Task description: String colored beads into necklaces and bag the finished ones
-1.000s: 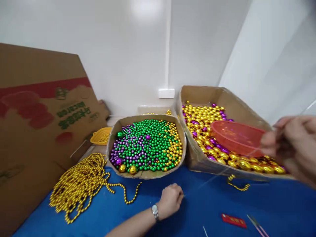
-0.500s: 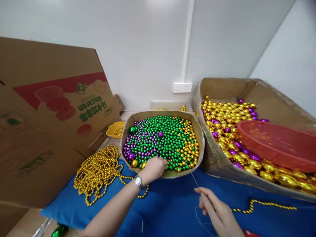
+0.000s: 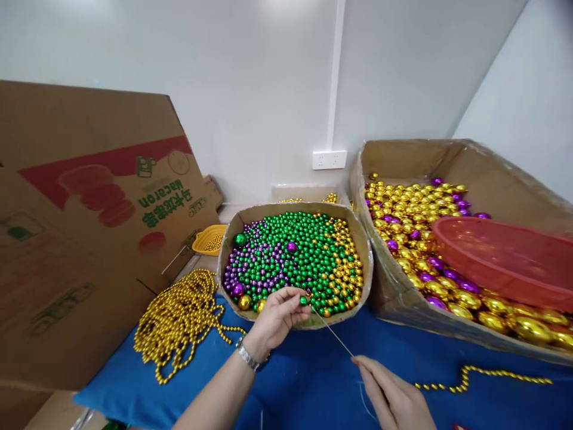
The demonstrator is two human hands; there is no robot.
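Observation:
Over the front edge of a cardboard box (image 3: 364, 280) of beads, my left hand (image 3: 283, 312) pinches a green bead (image 3: 303, 301) between its fingertips. My right hand (image 3: 389, 388) grips a long thin needle (image 3: 335, 335), whose far tip reaches my left fingers beside the bead. Whether the tip is inside the bead's hole, I cannot tell. Loose thread (image 3: 367, 401) hangs below my right hand. Small green beads (image 3: 299, 233), purple beads (image 3: 264, 254) and gold beads (image 3: 344, 263) fill the box, with a few larger balls among them.
Gold bead strings (image 3: 179, 325) lie heaped on the blue cloth (image 3: 308, 376) at left; another gold strand (image 3: 483, 373) lies at right. A big carton (image 3: 389, 298) holds gold and purple balls and a red basket (image 3: 505, 257). A printed carton (image 3: 98, 239) and yellow basket (image 3: 208, 240) stand left.
My left hand has risen out of the beads and turned, now showing a green bead in its fingers. The needle's tip has moved left from the gold beads to that hand.

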